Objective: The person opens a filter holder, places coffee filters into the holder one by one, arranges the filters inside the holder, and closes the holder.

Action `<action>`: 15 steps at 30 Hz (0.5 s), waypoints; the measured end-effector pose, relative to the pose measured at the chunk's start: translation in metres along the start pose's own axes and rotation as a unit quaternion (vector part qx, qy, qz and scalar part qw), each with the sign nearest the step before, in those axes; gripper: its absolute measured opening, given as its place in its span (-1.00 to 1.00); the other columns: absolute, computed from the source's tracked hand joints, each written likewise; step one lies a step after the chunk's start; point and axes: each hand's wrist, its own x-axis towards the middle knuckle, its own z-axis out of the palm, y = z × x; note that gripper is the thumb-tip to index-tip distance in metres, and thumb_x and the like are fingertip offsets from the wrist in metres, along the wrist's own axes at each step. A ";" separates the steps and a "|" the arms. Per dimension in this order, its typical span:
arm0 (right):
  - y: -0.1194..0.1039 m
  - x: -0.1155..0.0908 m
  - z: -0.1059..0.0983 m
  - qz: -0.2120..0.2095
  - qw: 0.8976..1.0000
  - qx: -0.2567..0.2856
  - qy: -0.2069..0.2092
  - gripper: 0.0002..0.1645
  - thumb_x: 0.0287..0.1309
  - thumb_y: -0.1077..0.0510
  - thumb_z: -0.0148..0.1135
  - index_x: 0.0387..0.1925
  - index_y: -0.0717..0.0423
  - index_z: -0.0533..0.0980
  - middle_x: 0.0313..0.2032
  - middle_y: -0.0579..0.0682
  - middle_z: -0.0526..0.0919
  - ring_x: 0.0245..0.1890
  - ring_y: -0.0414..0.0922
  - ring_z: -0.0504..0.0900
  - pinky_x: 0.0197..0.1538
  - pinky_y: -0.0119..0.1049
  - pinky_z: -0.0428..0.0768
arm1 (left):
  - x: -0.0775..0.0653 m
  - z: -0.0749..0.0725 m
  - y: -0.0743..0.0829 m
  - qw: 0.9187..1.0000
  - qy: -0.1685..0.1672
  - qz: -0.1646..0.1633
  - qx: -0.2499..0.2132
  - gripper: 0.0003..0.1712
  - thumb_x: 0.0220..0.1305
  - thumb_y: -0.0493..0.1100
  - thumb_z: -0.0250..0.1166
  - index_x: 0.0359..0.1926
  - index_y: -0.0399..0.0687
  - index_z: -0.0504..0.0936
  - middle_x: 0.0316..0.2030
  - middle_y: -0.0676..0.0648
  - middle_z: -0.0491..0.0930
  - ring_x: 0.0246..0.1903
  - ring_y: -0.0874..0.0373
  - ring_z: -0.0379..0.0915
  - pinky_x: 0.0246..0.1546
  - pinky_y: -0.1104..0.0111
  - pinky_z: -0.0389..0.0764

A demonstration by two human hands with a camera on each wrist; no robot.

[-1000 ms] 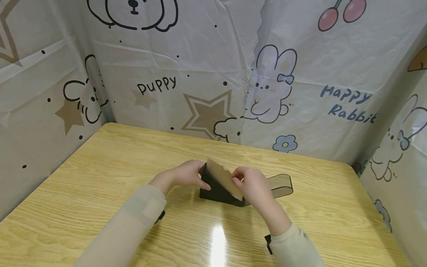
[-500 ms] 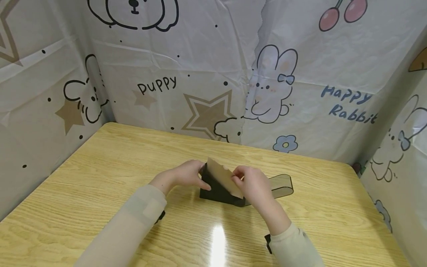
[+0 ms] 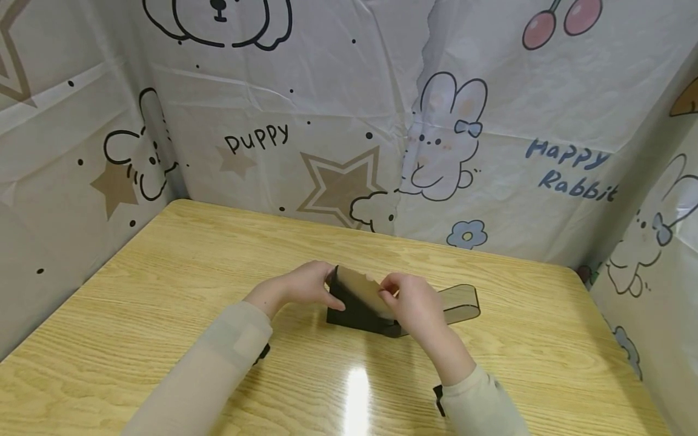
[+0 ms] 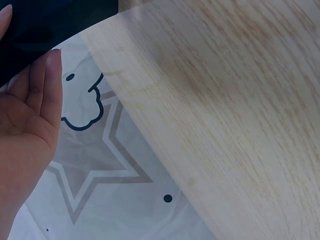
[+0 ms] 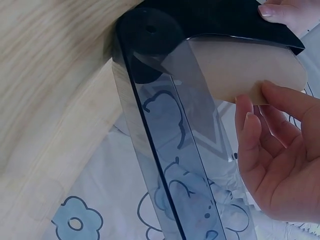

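A black box (image 3: 349, 310) with a sloping open top stands on the table, its clear, dark-edged lid (image 3: 460, 303) swung open to the right on a hinge. My left hand (image 3: 309, 283) grips the box's left end, thumb on the near side and fingers behind; in the left wrist view these fingers lie against the dark wall. Tan coffee filter paper (image 5: 235, 70) with a crimped edge sits mostly inside the box, its upper part showing. Between thumb and fingers, my right hand (image 3: 414, 303) pinches the paper's edge. How many sheets there are I cannot tell.
The wood-grain table (image 3: 163, 290) extends around the box on all sides. Behind it hangs a printed cloth (image 3: 338, 79) with cartoon animals, meeting the table's back edge. Similar cloth closes off the left and right sides.
The filter paper has sunk lower into the black box, with less of it rising above the rim. My left hand and the box have kept their place; my right hand has barely moved.
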 end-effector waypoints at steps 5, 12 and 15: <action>0.002 -0.001 0.002 -0.001 1.000 0.000 0.001 -0.92 0.11 0.11 0.27 -0.42 0.00 0.63 -0.43 -0.13 0.70 -0.56 -0.24 0.52 -0.52 -0.36 0.40 | 0.000 0.000 0.000 1.000 0.000 -0.001 0.000 -0.74 -0.03 -0.11 0.47 -0.35 0.01 0.55 -0.39 0.09 0.54 -0.41 0.25 0.31 -0.29 0.40 0.40; 0.003 -0.003 0.006 -0.003 1.000 0.000 -0.005 -0.93 0.10 0.12 0.28 -0.44 0.00 0.63 -0.46 -0.13 0.69 -0.56 -0.25 0.51 -0.52 -0.36 0.41 | 0.001 0.000 -0.002 1.000 0.000 -0.005 0.011 -0.73 -0.03 -0.09 0.46 -0.37 -0.02 0.53 -0.40 0.07 0.51 -0.42 0.23 0.29 -0.32 0.41 0.38; 0.004 -0.003 0.007 -0.002 1.000 0.003 -0.009 -0.94 0.10 0.13 0.29 -0.44 0.01 0.62 -0.46 -0.12 0.68 -0.55 -0.24 0.53 -0.50 -0.36 0.43 | 0.000 0.000 -0.001 1.000 0.000 -0.007 0.008 -0.73 -0.03 -0.09 0.47 -0.39 -0.02 0.52 -0.41 0.07 0.50 -0.42 0.23 0.29 -0.33 0.41 0.38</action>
